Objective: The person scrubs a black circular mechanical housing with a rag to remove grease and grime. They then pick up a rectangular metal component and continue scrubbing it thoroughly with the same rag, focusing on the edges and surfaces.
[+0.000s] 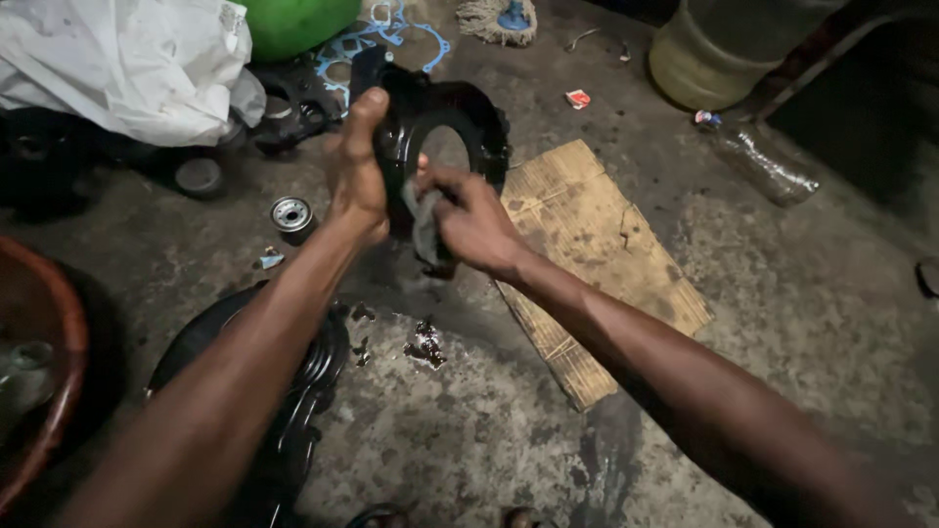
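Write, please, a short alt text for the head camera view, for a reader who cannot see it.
Seen from above, the left hand holds up a black metal engine cover with a round hole, while the right hand presses a grey rag against it. Below lie a stained concrete floor, a piece of cardboard and a small oil filter.

The left hand (357, 171) covers the left edge of the black ring-shaped engine housing (460, 117), and the right hand (469, 220) hides its lower rim and most of the grey rag (424, 230). At the upper left of the frame, a white plastic sheet (117, 64) buries part of a dark gasket-like part (293, 108). The reddish basin (39, 323) is cut by the left edge. The black cover (303, 391) lies partly under the left forearm. The large yellowish jug (724, 49) runs off the top edge.
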